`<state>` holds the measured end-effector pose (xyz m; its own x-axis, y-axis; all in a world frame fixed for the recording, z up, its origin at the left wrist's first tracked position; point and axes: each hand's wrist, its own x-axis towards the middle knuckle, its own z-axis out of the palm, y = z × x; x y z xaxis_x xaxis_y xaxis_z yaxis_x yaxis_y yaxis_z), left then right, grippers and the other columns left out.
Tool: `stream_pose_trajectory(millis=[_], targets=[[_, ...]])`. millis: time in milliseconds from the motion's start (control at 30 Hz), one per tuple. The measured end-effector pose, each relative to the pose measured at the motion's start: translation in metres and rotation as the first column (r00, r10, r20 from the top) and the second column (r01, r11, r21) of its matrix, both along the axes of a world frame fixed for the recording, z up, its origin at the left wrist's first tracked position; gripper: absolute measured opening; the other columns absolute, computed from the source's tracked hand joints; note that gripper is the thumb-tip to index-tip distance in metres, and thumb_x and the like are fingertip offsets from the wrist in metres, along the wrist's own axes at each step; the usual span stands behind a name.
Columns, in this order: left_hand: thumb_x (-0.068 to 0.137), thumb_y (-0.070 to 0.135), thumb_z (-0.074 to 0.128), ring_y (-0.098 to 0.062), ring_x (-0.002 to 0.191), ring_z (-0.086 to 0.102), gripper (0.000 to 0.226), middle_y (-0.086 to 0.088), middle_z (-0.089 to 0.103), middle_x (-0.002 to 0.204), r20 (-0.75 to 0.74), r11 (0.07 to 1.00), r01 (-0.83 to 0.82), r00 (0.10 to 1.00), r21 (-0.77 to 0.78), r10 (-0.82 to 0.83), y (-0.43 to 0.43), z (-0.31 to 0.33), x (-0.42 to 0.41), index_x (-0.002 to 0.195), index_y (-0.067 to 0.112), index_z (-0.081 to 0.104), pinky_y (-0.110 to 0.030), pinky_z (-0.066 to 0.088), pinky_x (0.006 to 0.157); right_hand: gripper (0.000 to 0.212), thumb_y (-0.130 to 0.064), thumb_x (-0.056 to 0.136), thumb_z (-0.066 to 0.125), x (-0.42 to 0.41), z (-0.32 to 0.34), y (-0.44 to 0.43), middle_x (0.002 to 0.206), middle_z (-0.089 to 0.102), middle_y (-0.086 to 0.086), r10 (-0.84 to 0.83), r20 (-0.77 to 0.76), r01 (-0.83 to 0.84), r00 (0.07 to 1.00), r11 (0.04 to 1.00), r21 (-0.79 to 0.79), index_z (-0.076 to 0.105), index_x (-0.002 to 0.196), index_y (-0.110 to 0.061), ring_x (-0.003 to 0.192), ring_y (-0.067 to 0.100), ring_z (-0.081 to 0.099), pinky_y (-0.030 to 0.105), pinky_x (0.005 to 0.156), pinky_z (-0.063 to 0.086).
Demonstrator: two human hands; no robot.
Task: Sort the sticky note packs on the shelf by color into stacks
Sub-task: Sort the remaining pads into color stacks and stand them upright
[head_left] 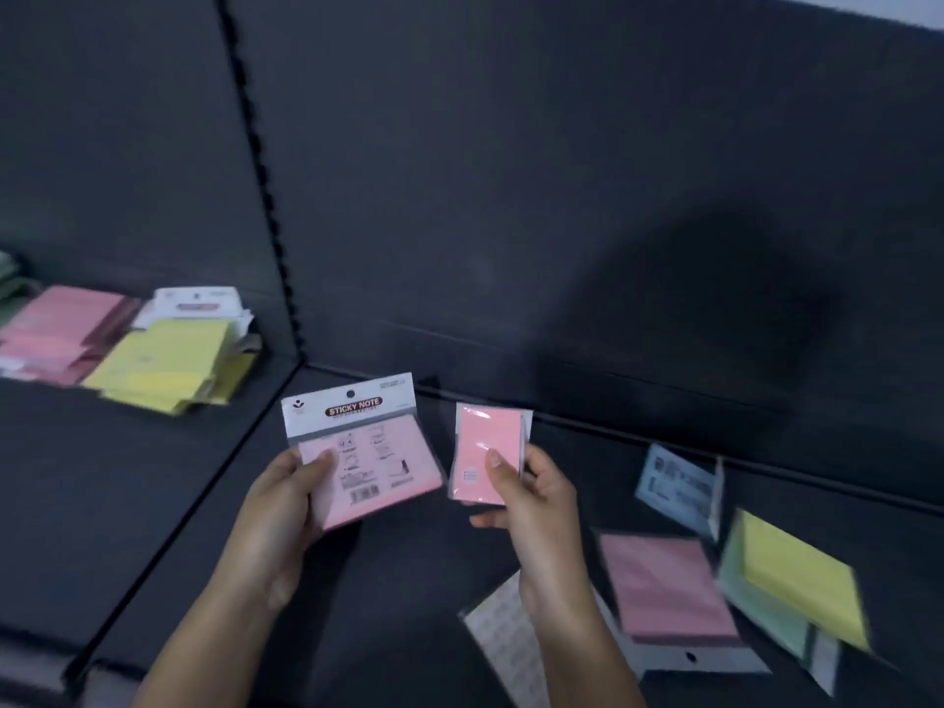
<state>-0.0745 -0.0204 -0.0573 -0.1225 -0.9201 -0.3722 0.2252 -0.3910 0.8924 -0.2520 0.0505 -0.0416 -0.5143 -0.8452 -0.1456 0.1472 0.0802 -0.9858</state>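
My left hand (286, 503) grips a large pink sticky note pack (380, 467) with a white "STICKY NOTE" header, held above the dark shelf. My right hand (531, 498) pinches a smaller pink pack (485, 442) in clear wrap, thumb on its front. The two packs are side by side, a little apart. On the left shelf section lie a pink stack (66, 329) and a yellow stack (168, 365), with a white-header pack (196, 301) behind them.
Loose packs lie on the shelf at lower right: a pink one (664, 585), a blue one (679, 488), a yellow one (802, 574) over a green one (761, 610), and a white printed one (503, 636). A notched upright (260, 166) divides the dark back panels.
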Motion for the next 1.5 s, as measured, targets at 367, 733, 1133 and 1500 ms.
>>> stream_pose_trajectory(millis=[367,733,1133,1500], targets=[[0.096,0.004,0.039,-0.013,0.075,0.072,0.024,0.001,0.075,0.086,-0.138,0.909,-0.417,0.9,-0.004,0.413,0.05,0.018,0.165,0.102,0.014,0.06,-0.029,0.056,0.058,0.011,-0.008,0.087,0.062,0.154,0.006,-0.015,0.072,0.073,-0.005,0.361,-0.002,-0.361,0.932,0.932,-0.003,0.066,0.088,-0.018,0.06,0.006,0.065,0.019,0.048,0.049],[0.097,0.006,0.041,-0.009,0.074,0.071,0.024,0.005,0.075,0.087,-0.107,0.831,-0.549,0.835,-0.094,0.539,0.072,0.038,0.361,0.107,0.019,0.057,-0.03,0.055,0.063,0.008,-0.008,0.087,0.062,0.373,0.018,-0.038,0.067,0.072,-0.001,0.511,0.059,-0.511,0.858,0.86,-0.022,0.065,0.084,-0.015,0.053,0.006,0.062,0.018,0.044,0.047],[0.096,0.007,0.043,-0.013,0.076,0.071,0.021,0.002,0.075,0.09,-0.149,0.865,-0.496,0.863,-0.073,0.482,0.028,0.039,0.446,0.105,0.019,0.058,-0.036,0.057,0.071,0.003,-0.011,0.088,0.061,0.463,0.028,-0.081,0.068,0.073,0.001,0.462,0.037,-0.462,0.886,0.887,-0.011,0.065,0.088,-0.011,0.055,0.009,0.064,0.021,0.045,0.047],[0.094,0.005,0.037,-0.019,0.087,0.07,0.03,-0.005,0.074,0.096,-0.113,0.976,-0.207,0.973,-0.06,0.2,-0.104,0.048,0.417,0.109,0.017,0.061,-0.031,0.057,0.064,0.013,-0.015,0.093,0.052,0.431,0.032,-0.191,0.076,0.067,-0.004,0.424,-0.23,-0.426,0.876,0.904,0.041,0.064,0.093,-0.018,0.054,-0.001,0.058,0.016,0.042,0.042]])
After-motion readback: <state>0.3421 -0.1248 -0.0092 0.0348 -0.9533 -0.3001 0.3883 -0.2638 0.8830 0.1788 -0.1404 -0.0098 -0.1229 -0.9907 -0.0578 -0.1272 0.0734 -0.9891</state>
